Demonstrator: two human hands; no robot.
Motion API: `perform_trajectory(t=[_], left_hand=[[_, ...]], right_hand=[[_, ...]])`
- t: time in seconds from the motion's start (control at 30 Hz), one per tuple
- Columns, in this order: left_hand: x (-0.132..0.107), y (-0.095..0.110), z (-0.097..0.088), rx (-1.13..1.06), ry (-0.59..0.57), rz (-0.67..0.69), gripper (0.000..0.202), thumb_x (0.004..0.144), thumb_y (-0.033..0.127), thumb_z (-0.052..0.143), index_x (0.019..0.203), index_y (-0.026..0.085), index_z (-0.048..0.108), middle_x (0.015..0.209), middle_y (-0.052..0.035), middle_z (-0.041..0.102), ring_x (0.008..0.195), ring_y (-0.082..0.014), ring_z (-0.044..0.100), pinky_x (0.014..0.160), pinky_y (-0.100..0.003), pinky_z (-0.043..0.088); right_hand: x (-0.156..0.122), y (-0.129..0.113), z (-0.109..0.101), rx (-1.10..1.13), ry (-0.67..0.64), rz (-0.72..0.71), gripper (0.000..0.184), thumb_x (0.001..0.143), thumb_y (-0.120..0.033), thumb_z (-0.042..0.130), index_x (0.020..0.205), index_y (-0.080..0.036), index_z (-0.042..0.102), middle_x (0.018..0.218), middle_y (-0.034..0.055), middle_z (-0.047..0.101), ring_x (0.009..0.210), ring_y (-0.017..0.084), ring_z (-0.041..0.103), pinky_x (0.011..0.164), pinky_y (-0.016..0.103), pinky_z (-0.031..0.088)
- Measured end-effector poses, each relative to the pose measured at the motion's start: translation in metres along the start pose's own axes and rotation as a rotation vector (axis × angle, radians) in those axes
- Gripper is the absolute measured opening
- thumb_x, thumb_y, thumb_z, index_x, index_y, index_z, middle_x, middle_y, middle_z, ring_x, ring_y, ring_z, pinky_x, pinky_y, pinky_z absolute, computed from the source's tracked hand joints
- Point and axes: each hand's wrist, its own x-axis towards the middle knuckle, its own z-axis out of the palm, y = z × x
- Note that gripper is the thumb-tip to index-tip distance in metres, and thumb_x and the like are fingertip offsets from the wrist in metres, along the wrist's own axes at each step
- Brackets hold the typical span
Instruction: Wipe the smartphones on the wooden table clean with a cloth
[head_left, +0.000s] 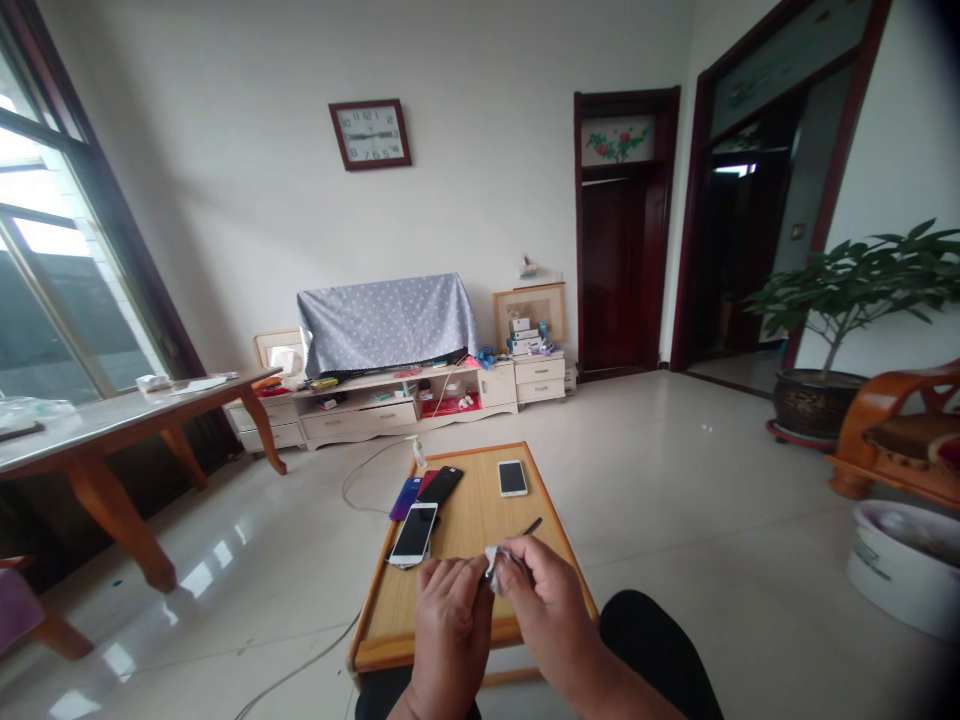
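Note:
Both my hands meet over the near edge of a small wooden table (480, 520). My left hand (450, 625) is closed and my right hand (544, 610) is closed too; between their fingertips they pinch a small white wipe or cloth (493, 562). A thin dark object (531, 526) lies on the table just beyond my right hand. A white phone with a dark screen (413, 533) lies to the left of my hands. Further back lie a black phone (441, 485), a purple phone (406, 497) and another white phone (512, 477).
A small bottle (418, 452) stands at the table's far left corner. A cable (360, 480) runs over the tiled floor. A long wooden table (112, 420) stands left, a TV cabinet (397, 395) at the back wall, a potted plant (825, 390), wooden chair (900, 430) and white tub (904, 565) right.

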Motion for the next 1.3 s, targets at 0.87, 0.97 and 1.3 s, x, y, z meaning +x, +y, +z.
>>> perform_trajectory(t=[0.87, 0.97, 1.3], left_hand=[[-0.003, -0.005, 0.002, -0.153, 0.020, -0.070, 0.022, 0.098, 0.025, 0.060, 0.119, 0.029, 0.062, 0.102, -0.0014, 0.071, 0.093, -0.0191, 0.064, 0.083, -0.033, 0.049], [-0.004, -0.006, 0.001, -0.172, 0.034, -0.102, 0.023, 0.098, 0.026, 0.059, 0.120, 0.029, 0.062, 0.105, -0.0023, 0.071, 0.097, -0.0198, 0.064, 0.086, -0.034, 0.050], [-0.002, -0.006, 0.004, -0.287, -0.003, -0.179, 0.020, 0.098, 0.030, 0.058, 0.116, 0.028, 0.066, 0.111, -0.0056, 0.073, 0.097, -0.0209, 0.066, 0.087, -0.033, 0.052]], right_hand=[[0.012, 0.014, -0.007, 0.008, 0.092, 0.040, 0.038, 0.097, -0.056, 0.055, 0.095, -0.021, 0.068, 0.081, 0.0020, 0.067, 0.075, 0.018, 0.060, 0.071, 0.027, 0.047], [0.019, 0.022, -0.015, -0.021, 0.171, 0.062, 0.040, 0.095, -0.059, 0.057, 0.092, -0.021, 0.068, 0.078, 0.0013, 0.066, 0.073, 0.018, 0.059, 0.070, 0.027, 0.046], [0.015, 0.025, -0.006, 0.022, 0.131, 0.058, 0.041, 0.094, -0.060, 0.058, 0.092, -0.021, 0.068, 0.078, 0.0016, 0.066, 0.074, 0.018, 0.059, 0.071, 0.028, 0.047]])
